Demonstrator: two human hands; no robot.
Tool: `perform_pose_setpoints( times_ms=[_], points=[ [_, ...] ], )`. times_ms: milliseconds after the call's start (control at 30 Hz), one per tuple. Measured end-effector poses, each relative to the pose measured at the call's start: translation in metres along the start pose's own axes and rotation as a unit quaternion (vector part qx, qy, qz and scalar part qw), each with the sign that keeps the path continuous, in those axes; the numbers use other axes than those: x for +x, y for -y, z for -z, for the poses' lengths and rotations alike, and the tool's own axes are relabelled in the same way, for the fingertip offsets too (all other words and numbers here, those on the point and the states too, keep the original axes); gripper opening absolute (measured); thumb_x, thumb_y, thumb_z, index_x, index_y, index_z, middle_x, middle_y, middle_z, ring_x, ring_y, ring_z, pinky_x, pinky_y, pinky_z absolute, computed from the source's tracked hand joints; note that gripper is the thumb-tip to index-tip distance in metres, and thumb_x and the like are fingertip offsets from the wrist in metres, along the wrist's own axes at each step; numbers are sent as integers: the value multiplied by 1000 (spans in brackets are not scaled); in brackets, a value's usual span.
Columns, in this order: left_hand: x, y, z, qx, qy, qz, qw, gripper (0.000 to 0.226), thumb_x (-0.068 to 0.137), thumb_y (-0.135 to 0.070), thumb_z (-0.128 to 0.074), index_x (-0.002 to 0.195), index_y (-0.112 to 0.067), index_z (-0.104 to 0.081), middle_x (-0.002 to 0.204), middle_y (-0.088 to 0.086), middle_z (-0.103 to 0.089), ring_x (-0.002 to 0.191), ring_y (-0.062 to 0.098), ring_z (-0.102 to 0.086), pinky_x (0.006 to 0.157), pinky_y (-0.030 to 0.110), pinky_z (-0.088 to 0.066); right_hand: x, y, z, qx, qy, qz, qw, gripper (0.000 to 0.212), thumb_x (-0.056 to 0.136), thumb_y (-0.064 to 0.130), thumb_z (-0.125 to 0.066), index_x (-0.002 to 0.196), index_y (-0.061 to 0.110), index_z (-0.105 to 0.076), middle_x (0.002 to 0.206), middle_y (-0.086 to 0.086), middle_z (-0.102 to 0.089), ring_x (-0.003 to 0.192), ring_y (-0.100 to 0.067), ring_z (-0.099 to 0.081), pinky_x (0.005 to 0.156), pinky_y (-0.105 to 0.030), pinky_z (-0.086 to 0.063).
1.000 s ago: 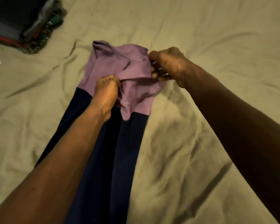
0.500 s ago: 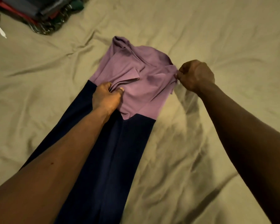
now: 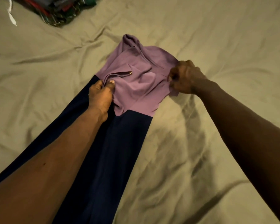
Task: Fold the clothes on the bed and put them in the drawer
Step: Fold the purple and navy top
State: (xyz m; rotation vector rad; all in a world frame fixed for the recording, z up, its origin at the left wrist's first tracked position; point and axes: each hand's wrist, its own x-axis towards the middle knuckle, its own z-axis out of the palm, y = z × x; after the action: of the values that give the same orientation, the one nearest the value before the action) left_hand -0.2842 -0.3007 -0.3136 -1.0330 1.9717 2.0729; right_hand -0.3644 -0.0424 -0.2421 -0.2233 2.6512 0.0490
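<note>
A long two-tone garment [image 3: 120, 151] of soft fabric, navy blue in its near part and mauve at its far end, lies stretched lengthwise on a bed [image 3: 208, 159] covered with a creased olive-beige sheet. The person's bare left forearm [image 3: 55, 159] reaches out along the navy length and hides part of it.

At the seam where navy meets mauve, the left hand [image 3: 102, 94] pinches a raised fold of the mauve cloth between its thumb and curled fingers. Across the panel, the right hand [image 3: 184, 77] has its fingers clenched on the garment's right-hand edge, the cloth gathered inside the fist.

The mauve panel lies rumpled between the two hands, with a bunched tip pointing away from the person.

Well beyond it, at the far left corner of the bed, sits a heap of folded clothes [image 3: 61, 12] in dark, red and green tones, with a white cord [image 3: 11, 16] just beside it.

A second ago the hands worked close together over bunched cloth – now they stand apart, the panel drawn wider and flatter.
</note>
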Motion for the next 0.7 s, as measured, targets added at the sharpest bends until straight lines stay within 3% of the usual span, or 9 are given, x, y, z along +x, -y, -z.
perform_pose_setpoints(
  times_ms=[100, 167, 300, 367, 433, 500, 567, 633, 700],
  points=[
    [-2, 3, 1, 18, 13, -7, 1000, 7, 97, -23, -67, 96, -21, -74, 97, 1, -78, 94, 19, -74, 90, 42, -62, 18, 0, 5, -53, -95, -54, 993, 41, 97, 37, -50, 128, 13, -64, 131, -19, -54, 126, -40, -44, 101, -48, -38],
    [-7, 3, 3, 36, 9, -22, 999, 15, 94, -26, -68, 107, -17, -70, 104, 1, -75, 99, 20, -72, 92, 41, -61, 22, 14, 5, -52, -121, -105, 986, 49, 94, 37, -56, 134, 10, -57, 135, -20, -49, 128, -40, -42, 103, -49, -36],
    [-47, 1, 14, 187, -91, -166, 964, 45, 86, -25, -71, 127, -23, -51, 119, -1, -61, 106, 19, -64, 93, 37, -55, -13, 59, -19, 153, -241, -114, 952, 47, 92, 32, -56, 136, 16, -51, 139, -13, -47, 131, -34, -43, 104, -46, -37],
    [-91, 4, 34, 247, -154, -192, 937, 37, 87, -30, -72, 120, -25, -54, 109, -6, -61, 96, 16, -65, 85, 36, -55, -55, 90, -48, 260, -286, -82, 919, 42, 91, 31, -56, 131, 18, -56, 136, -12, -51, 130, -31, -47, 105, -45, -40],
    [-136, 21, 67, 303, -124, -142, 934, 21, 90, -41, -70, 99, -24, -61, 87, -10, -65, 81, 11, -65, 78, 37, -55, -105, 118, -86, 302, -294, -45, 906, 38, 88, 28, -56, 123, 14, -61, 127, -15, -55, 122, -35, -51, 100, -46, -42],
    [-184, 45, 104, 387, -56, -60, 919, 32, 89, -55, -68, 84, -24, -61, 74, -11, -66, 73, 9, -64, 72, 34, -54, -147, 138, -122, 285, -278, 9, 917, 33, 85, 20, -59, 117, 16, -66, 118, -15, -57, 111, -36, -53, 93, -47, -45],
    [-228, 73, 134, 486, -2, -20, 874, 37, 86, -66, -64, 87, -29, -59, 79, -14, -64, 77, 9, -63, 71, 33, -53, -169, 151, -144, 242, -224, 86, 940, 46, 80, 9, -60, 123, 19, -67, 115, -13, -56, 105, -34, -53, 90, -49, -49],
    [-261, 97, 152, 560, 41, -12, 828, 39, 84, -69, -62, 104, -35, -58, 94, -15, -62, 90, 11, -61, 76, 34, -53, -173, 160, -153, 191, -163, 143, 957, 63, 79, 7, -58, 141, 20, -58, 115, -13, -56, 102, -35, -54, 87, -50, -51],
    [-278, 115, 160, 571, 70, -34, 817, 35, 88, -60, -63, 110, -34, -56, 93, -14, -60, 93, 13, -60, 75, 33, -50, -169, 168, -150, 156, -132, 153, 967, 69, 87, 15, -55, 154, 20, -42, 115, -14, -59, 104, -36, -55, 86, -50, -52]
  ],
)
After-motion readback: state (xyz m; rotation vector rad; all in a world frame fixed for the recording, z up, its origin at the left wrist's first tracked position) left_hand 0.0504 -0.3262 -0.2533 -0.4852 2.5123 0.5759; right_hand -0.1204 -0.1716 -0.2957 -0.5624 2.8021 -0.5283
